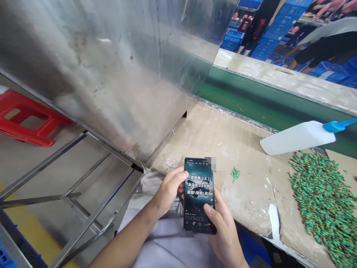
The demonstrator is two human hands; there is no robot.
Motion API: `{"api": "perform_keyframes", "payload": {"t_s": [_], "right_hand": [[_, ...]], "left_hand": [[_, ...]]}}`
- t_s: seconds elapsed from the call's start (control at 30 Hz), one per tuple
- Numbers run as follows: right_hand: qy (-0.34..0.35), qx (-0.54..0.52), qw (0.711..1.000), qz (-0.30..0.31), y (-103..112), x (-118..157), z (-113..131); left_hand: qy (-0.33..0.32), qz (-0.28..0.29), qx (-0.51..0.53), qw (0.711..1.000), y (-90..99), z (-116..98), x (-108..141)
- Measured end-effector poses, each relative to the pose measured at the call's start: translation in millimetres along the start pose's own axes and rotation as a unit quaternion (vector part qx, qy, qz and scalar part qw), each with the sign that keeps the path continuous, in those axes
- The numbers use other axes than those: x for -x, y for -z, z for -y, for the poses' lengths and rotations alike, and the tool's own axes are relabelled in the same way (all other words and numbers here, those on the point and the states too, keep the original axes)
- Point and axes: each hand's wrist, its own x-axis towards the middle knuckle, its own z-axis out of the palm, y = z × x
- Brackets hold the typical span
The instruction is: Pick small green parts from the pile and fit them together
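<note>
Two grips noted: L grip [167, 191] & R grip [221, 230] closed on smartphone [199, 195], held at bench [245, 186] edge. Risk: phone may be dropped if hold slips; loose green components [320, 197] could be scattered if struck.

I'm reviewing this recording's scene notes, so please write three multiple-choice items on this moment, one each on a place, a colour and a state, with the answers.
1. Where does the heap of small green parts lie?
A. On the cardboard on the bench
B. On the red stool
C. Inside a blue crate

2. What colour is the cap of the white plastic bottle?
A. Red
B. Green
C. Blue

3. What state is the smartphone in?
A. Face down, untouched
B. Held up, screen lit
C. Switched off

1: A, the heap sits on the cardboard, right of the hands.
2: C, the cap shows blue.
3: B, the left hand and right hand hold it, with text on its screen.
</note>
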Motion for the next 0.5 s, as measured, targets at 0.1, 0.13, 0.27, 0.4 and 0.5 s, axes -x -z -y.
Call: {"api": "perform_keyframes", "payload": {"t_s": [0.1, 0.13, 0.27, 0.4, 0.5], "right_hand": [[-0.015, -0.022, 1.000, 0.007, 0, 1, 2], [-0.017, -0.029, 0.999, 0.009, -1, 2, 3], [-0.049, -0.096, 0.994, 0.018, -12, 5, 15], [-0.100, -0.180, 0.978, 0.043, -19, 8, 25], [-0.113, -0.198, 0.972, 0.056, -16, 11, 27]], "left_hand": [[0.004, 0.004, -0.007, 1.000, 0.8, 0, 0], [0.005, 0.004, -0.010, 1.000, 1.5, 1, 0], [0.005, 0.000, -0.028, 1.000, 4.4, 4, 1], [0.013, 0.014, -0.038, 0.999, 3.4, 2, 1], [0.022, 0.032, -0.039, 0.998, 1.6, -1, 1]]}}
